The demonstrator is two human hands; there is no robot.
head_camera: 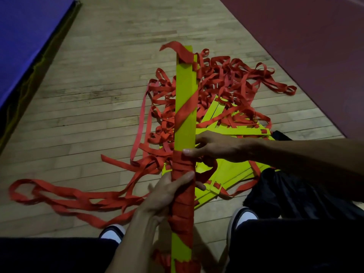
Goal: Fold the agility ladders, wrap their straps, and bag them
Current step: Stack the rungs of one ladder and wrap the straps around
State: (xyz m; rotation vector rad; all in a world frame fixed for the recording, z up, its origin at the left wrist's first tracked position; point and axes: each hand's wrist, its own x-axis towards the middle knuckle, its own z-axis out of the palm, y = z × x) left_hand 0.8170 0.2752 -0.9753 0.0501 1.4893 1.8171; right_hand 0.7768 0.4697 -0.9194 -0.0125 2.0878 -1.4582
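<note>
Wooden gym floor (102,79) carries the work, bordered by a blue mat (25,36) at far left and a dark red mat (307,46) at right. At the left, loose red strap (59,196) trails in long loops across the floor toward the centre. The left hand (169,194) grips the bundle (185,107) of stacked yellow rungs at its lower wrapped section, fingers curled round the red windings, thumb laid across the front. The bundle stands near upright between the knees, its long axis running from the lap away and up the frame; tight windings cover the held part, one diagonal turn crosses the bare yellow above, and a loose strap end folds over the top. The right hand (214,146) sits just above the left, thumb pressed on the upper edge of the windings, fingers curled behind the bundle; whether they pinch strap there cannot be told. Behind and to the right, a second ladder (232,123) lies unfolded in a tangle of strap on the floor. A dark bag (285,184) lies at right beside it, partly under the right forearm. Judgement: wrapping is in progress; the next turn must climb the bundle, away from the left grip, and the right hand is nearer that bare stretch. Bagging not yet begun.
</note>
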